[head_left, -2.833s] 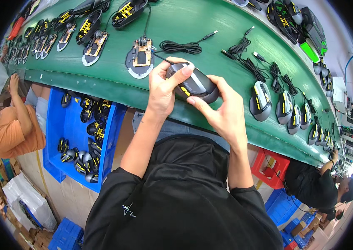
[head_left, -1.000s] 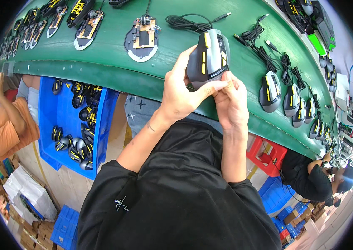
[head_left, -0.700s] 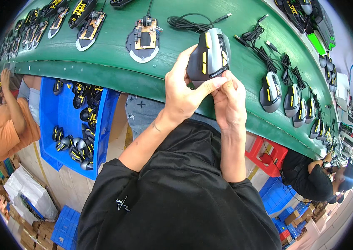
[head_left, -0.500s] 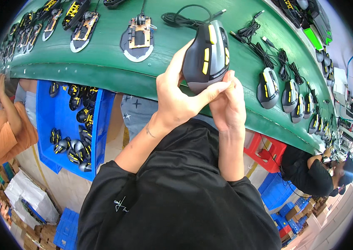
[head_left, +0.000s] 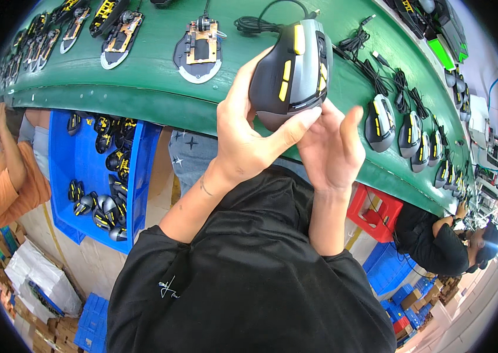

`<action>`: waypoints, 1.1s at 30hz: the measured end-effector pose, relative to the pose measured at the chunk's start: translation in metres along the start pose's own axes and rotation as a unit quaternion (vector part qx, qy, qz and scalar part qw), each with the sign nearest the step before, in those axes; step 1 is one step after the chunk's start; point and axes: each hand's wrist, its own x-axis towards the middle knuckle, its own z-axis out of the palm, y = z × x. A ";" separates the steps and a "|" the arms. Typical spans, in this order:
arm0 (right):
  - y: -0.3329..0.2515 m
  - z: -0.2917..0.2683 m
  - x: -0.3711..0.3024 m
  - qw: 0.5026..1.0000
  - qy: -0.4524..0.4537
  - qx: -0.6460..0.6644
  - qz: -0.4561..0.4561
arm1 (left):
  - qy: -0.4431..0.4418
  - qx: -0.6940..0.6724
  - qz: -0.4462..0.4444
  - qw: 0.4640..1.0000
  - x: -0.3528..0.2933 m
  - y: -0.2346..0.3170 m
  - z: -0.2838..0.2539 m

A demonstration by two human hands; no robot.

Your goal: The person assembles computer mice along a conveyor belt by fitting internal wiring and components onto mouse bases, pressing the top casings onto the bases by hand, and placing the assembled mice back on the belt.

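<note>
A black and grey computer mouse (head_left: 291, 73) with yellow side buttons is held up above the green bench. My left hand (head_left: 246, 126) grips it from the left and below, the thumb laid along its rear end. Just below and to the right of the mouse, my right hand (head_left: 334, 144) is opened, palm up, with the thumb spread away. Its fingertips are partly hidden behind the mouse, so I cannot tell if they touch it. Beyond lies the black cable (head_left: 258, 25), loosely coiled. On the bench to the left rests an opened mouse base (head_left: 199, 56) with its circuit board exposed.
Finished-looking mice (head_left: 380, 123) with bundled cables line the right of the green bench (head_left: 143, 97). More opened bases (head_left: 121, 41) run along the left. A blue crate (head_left: 78, 170) of mouse shells stands lower left. A red stool (head_left: 372, 215) and co-workers are at both sides.
My right thumb has come off the mouse and spread outward, opening the palm. The mouse has shifted slightly left and up in my left hand.
</note>
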 end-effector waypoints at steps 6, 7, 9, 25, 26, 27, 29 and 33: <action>-0.001 0.004 -0.007 0.981 0.019 -0.190 -0.046 | -0.023 -0.048 -0.031 0.998 -0.003 0.008 -0.001; -0.001 0.005 -0.006 0.979 0.016 -0.197 -0.054 | -0.024 -0.047 -0.031 0.998 -0.002 0.008 -0.001; -0.003 0.005 -0.007 0.979 0.008 -0.200 -0.050 | -0.022 -0.068 -0.030 0.997 -0.002 0.008 -0.002; 0.000 0.000 -0.007 0.982 0.010 -0.183 -0.048 | -0.011 -0.093 -0.033 0.995 -0.002 0.010 0.002; 0.002 0.003 -0.007 0.982 0.008 -0.182 -0.047 | 0.014 -0.107 -0.045 0.993 -0.003 0.010 0.003; 0.003 0.007 -0.008 0.983 -0.002 -0.172 -0.067 | 0.038 -0.122 -0.056 0.990 -0.003 0.009 0.004; 0.005 0.014 -0.009 0.983 -0.009 -0.162 -0.087 | 0.045 -0.059 -0.011 0.997 -0.004 0.004 0.006; 0.003 0.022 -0.009 0.985 0.025 -0.163 -0.047 | 0.031 -0.029 0.008 0.999 -0.004 0.006 0.000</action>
